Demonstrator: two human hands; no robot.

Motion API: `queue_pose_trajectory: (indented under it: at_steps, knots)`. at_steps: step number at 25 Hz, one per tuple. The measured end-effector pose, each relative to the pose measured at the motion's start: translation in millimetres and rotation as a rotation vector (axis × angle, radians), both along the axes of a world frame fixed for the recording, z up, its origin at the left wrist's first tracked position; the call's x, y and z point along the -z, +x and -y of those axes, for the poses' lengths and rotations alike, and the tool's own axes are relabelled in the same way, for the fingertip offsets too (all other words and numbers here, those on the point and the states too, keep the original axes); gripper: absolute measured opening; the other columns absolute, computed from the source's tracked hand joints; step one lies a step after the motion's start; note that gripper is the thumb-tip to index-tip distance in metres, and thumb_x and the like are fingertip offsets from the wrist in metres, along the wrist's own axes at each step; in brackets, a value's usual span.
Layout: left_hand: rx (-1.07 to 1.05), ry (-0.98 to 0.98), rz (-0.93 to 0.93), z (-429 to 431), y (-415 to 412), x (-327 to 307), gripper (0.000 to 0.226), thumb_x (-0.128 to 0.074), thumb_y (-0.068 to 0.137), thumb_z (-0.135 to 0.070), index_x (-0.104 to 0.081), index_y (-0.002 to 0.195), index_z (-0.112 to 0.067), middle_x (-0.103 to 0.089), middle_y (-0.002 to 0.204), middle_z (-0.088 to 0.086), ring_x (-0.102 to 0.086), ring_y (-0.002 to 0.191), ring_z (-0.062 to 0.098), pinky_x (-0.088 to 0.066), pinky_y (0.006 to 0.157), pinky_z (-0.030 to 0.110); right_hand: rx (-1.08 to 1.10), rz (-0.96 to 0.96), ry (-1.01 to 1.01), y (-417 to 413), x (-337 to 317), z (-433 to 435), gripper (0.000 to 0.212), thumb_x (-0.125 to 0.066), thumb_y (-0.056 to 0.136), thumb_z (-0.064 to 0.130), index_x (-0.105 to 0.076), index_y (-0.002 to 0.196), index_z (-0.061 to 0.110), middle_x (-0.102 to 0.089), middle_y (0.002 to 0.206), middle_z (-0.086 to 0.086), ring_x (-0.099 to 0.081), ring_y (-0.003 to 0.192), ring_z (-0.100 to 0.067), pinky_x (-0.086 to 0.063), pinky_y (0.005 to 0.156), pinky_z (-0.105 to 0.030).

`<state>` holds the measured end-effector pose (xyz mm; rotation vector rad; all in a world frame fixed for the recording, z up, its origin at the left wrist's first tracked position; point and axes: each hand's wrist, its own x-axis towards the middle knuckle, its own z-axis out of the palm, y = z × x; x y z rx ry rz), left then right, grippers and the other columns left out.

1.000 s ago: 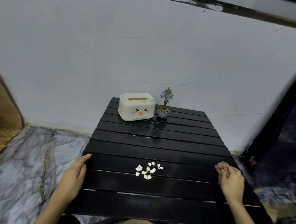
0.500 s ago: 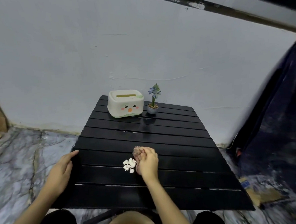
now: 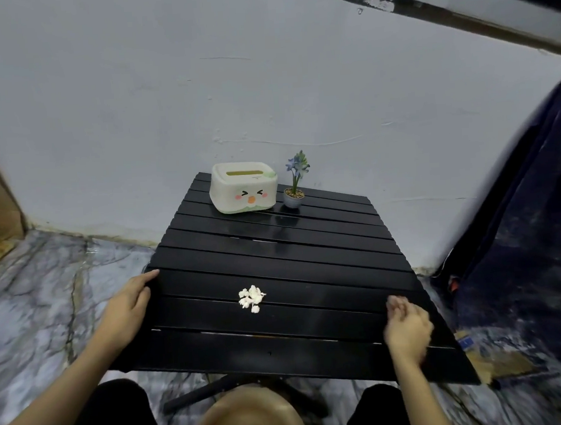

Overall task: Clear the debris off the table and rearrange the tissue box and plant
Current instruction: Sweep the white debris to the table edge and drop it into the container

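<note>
Your left hand (image 3: 127, 305) lies flat, grip spread, on the tabletop's (image 3: 308, 256) left edge; your right hand (image 3: 408, 329), lower right, is blurred, grip loosely curled, empty. Debris (image 3: 251, 299) sits bunched at center, bare slats all around. Upper center, at the far edge, the tissue box (image 3: 243, 191) stands just beside the plant (image 3: 295, 185).

The middle of the worktop (image 3: 324, 252) is left bare between the debris (image 3: 252, 298) and the far edge. That far edge is blocked by the tissue box (image 3: 243, 187) and the plant (image 3: 294, 185), set just beside each other.
</note>
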<state>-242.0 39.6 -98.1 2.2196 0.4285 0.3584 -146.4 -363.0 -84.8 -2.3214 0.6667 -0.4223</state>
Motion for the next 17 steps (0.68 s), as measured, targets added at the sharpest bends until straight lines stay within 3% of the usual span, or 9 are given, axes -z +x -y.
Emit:
queue_pose_trajectory:
  at_steps: [4,8,13,17]
  knots:
    - [-0.002,0.002,0.01,-2.1,0.8,2.0,0.036,-0.037,0.091,-0.002,-0.047,0.125,-0.006,-0.051,0.132,0.019,-0.046,0.121,0.033,-0.032,0.096,0.031,-0.23,-0.025,0.052,31.2,3.2,-89.8,0.03,-0.042,0.095,0.019,-0.056,0.121,0.013,-0.047,0.13,-0.015,-0.043,0.118,-0.035,-0.04,0.095,-0.046]
    - [-0.005,-0.003,0.022,-2.6,1.8,1.9,0.037,-0.037,0.091,-0.003,-0.047,0.126,-0.007,-0.051,0.131,0.018,-0.045,0.121,0.031,-0.029,0.094,0.026,-0.602,-0.047,0.021,51.7,11.3,-177.2,0.032,-0.04,0.095,0.018,-0.054,0.124,0.017,-0.048,0.13,-0.007,-0.042,0.119,-0.025,-0.037,0.099,-0.039]
    - [-0.023,-0.012,0.038,-2.8,3.6,4.6,0.037,-0.037,0.091,-0.006,-0.045,0.128,-0.01,-0.05,0.134,0.014,-0.044,0.124,0.026,-0.028,0.095,0.022,-0.993,-0.132,0.035,85.5,10.3,-255.3,0.029,-0.042,0.091,0.013,-0.063,0.112,0.014,-0.054,0.125,-0.011,-0.048,0.117,-0.026,-0.04,0.099,-0.035]
    - [-0.026,-0.057,0.028,-2.9,2.3,3.5,0.045,-0.034,0.087,-0.025,-0.043,0.13,-0.014,-0.047,0.138,0.009,-0.041,0.127,0.022,-0.026,0.097,0.019,-1.234,-0.09,0.039,92.8,-2.0,-291.2,0.027,-0.045,0.088,0.003,-0.066,0.105,0.001,-0.062,0.117,-0.019,-0.056,0.11,-0.029,-0.038,0.084,-0.021]
